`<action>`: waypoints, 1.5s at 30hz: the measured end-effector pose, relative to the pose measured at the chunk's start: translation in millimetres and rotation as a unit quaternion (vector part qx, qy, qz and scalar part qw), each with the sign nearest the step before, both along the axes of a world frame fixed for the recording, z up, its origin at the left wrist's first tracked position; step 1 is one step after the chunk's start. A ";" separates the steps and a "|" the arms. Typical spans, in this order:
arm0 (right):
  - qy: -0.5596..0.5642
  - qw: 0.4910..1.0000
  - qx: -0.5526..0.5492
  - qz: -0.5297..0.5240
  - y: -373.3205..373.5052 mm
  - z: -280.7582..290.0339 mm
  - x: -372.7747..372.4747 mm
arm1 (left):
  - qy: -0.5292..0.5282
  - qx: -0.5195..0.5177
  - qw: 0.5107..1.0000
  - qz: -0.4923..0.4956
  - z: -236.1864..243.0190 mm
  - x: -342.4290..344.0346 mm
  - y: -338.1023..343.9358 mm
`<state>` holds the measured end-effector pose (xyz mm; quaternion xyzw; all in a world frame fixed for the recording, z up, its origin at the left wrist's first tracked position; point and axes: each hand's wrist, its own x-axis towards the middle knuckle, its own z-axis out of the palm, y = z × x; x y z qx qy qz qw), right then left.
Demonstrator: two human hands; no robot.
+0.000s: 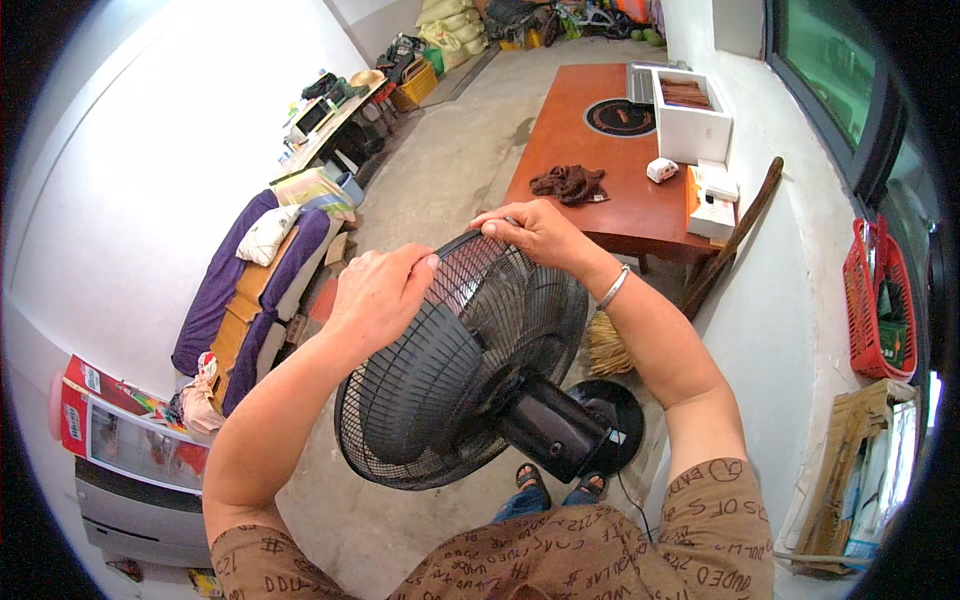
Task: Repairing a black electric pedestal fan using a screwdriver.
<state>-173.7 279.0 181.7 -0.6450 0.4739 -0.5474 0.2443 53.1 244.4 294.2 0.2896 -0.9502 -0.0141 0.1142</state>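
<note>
A black standing fan [420, 400] with a wire cage, a motor housing [545, 435] and a round base [610, 410] is in front of me, at the middle of the view. My left hand [390, 285] grips the upper left of the cage's rim, thumb along the mesh. Higher up and to the right, my right hand [525, 230], with a bracelet at the wrist, has its fingers over the top of the same rim. A thin dark cord hangs from the fan toward the floor, near my sandalled feet [532, 482].
A wooden table [560, 120] with dark cloth and boxes, a leaning stick [760, 210], a straw broom [607, 340] and a red basket [875, 290] are rightward. A padded bench [255, 300], a cluttered side table [300, 155] and a chest appliance [140, 500] line the left wall.
</note>
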 end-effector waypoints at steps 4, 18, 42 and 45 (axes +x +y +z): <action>-0.011 0.999 0.043 -0.004 -0.9 -0.4 -1.7 | 0.015 0.020 1.000 0.001 1.2 1.6 -1.1; -0.020 0.996 0.078 0.030 1.7 1.2 -6.5 | -0.113 0.010 0.993 0.033 4.6 -35.0 -7.7; -0.163 0.985 0.052 -0.011 -24.6 -59.6 -57.6 | -0.075 0.077 0.994 0.026 8.7 -46.2 -8.4; -0.117 0.992 0.050 0.028 -18.4 -58.3 -47.8 | -0.072 0.073 0.992 0.071 9.2 -42.2 -8.3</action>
